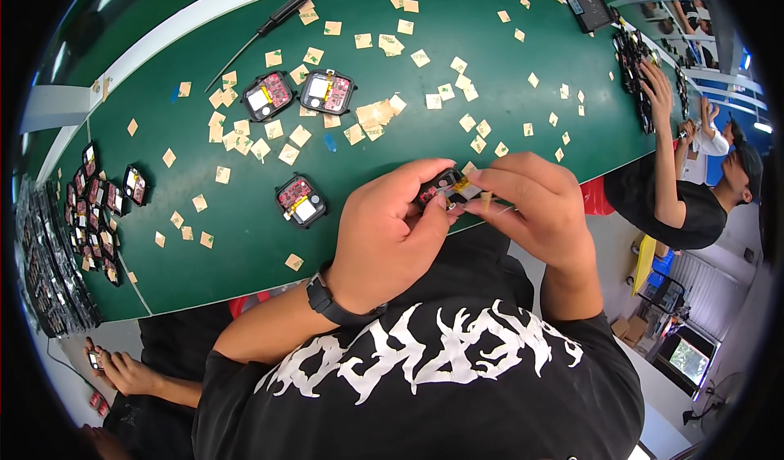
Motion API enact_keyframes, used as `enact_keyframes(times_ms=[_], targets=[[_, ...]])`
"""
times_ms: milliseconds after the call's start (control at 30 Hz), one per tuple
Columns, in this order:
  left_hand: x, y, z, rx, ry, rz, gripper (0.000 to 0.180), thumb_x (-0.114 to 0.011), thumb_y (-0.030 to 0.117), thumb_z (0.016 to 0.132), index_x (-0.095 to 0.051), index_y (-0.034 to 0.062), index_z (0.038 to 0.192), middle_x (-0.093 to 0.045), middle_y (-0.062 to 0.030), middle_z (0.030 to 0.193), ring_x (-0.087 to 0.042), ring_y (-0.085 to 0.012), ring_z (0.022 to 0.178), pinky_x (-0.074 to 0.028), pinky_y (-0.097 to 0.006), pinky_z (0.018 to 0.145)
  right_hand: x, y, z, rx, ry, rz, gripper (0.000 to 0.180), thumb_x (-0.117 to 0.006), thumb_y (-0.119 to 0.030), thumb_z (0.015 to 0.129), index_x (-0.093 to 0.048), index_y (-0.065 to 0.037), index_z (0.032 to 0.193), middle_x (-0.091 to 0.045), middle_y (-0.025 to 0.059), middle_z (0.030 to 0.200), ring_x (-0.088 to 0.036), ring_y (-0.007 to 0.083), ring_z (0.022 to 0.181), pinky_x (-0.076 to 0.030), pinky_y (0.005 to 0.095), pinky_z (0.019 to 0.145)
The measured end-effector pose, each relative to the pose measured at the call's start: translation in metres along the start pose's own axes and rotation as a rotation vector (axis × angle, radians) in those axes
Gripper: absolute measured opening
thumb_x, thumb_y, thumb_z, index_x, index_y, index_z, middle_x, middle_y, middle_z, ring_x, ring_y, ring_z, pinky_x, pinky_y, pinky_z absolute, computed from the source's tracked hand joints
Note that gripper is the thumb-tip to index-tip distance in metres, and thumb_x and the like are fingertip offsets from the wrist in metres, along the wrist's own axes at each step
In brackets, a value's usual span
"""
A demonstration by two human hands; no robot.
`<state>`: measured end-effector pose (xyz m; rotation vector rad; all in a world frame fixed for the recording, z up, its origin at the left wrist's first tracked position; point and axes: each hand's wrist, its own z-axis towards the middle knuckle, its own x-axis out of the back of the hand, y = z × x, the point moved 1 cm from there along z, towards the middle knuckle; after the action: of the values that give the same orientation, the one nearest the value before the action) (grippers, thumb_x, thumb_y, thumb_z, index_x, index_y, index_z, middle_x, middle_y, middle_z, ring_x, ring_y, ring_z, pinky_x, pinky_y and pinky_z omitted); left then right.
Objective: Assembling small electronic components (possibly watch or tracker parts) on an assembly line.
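Note:
My left hand (388,231), with a black watch on its wrist, is closed round a small black device housing (431,187) with a red circuit board inside. Fingers of my right hand (539,207) pinch a small silver piece with yellow tape (465,189), which looks like a battery, at the housing's right side. Whether that piece is fixed to the board is hidden by my fingertips. Both hands are just over the table's near edge. To their left lies a similar open housing (300,200) with a red board and a white block.
Two more open housings (268,97) lie farther back on the green table (392,146), among many scattered tan paper squares (374,115). A screwdriver (265,35) rests behind them. Piled housings (96,203) are at the left end. Co-workers' hands (656,93) show on both sides.

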<state>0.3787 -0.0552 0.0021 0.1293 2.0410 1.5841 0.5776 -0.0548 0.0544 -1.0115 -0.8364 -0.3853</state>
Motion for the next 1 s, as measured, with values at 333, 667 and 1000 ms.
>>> enact_keyframes(times_ms=[333, 667, 1000], targets=[[0.001, 0.002, -0.002, 0.024, 0.023, 0.111, 0.029, -0.052, -0.009, 0.098, -0.057, -0.0087, 0.127, -0.065, -0.0103, 0.109, -0.066, -0.0124, 0.098, -0.058, -0.026, 0.085, -0.002, -0.007, 0.001, 0.02, -0.041, -0.017, 0.03, -0.082, -0.005, 0.071, -0.071, -0.003, 0.099, -0.066, 0.0086, 0.082, -0.067, 0.0243, 0.067, -0.053, 0.0329, 0.057], [0.001, -0.005, -0.001, 0.001, 0.023, 0.075, 0.03, -0.05, -0.01, 0.098, -0.055, -0.0088, 0.127, -0.065, -0.0127, 0.112, -0.066, -0.0139, 0.101, -0.059, -0.029, 0.09, -0.025, -0.02, -0.021, -0.704, 0.11, 0.57, 0.011, -0.079, -0.002, 0.085, -0.07, 0.002, 0.09, -0.069, 0.0042, 0.076, -0.054, 0.0049, 0.061, -0.042, 0.0229, 0.053], [0.003, -0.006, 0.0, -0.055, 0.001, 0.176, 0.034, -0.049, -0.007, 0.099, -0.055, -0.0074, 0.132, -0.067, -0.0136, 0.113, -0.068, -0.0148, 0.098, -0.06, -0.029, 0.087, -0.03, -0.018, -0.013, -0.565, 0.145, 0.332, 0.013, -0.077, 0.0, 0.085, -0.074, 0.003, 0.097, -0.068, 0.0068, 0.077, -0.059, 0.0095, 0.062, -0.044, 0.0234, 0.054]])
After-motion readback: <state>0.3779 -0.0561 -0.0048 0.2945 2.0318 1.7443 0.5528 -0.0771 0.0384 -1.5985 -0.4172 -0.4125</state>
